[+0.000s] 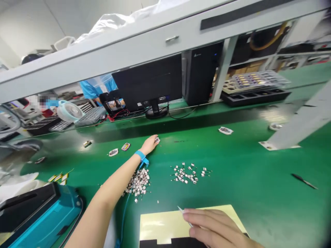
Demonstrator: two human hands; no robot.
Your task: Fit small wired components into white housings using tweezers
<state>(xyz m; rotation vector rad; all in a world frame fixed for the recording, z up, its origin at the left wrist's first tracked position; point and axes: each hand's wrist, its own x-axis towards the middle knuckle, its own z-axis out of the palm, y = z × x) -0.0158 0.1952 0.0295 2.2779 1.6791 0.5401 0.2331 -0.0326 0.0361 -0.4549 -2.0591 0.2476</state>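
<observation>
Right hand: fingers curled, narrowly closed on a slim pointed metal tool, its shaft partly hidden, above a pale yellow sheet cut off by the frame. Left hand: arm outstretched, blue wrist strap, fingertips at a small tabbed component; grip unclear. Beside the forearm, a heap of similar components; farther right, a looser scatter, on a green bench mat.

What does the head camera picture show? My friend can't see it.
On a green bench, the left hand, with a blue wrist strap, touches a small part; the right hand holds a pointed tool over a yellow sheet.
</observation>
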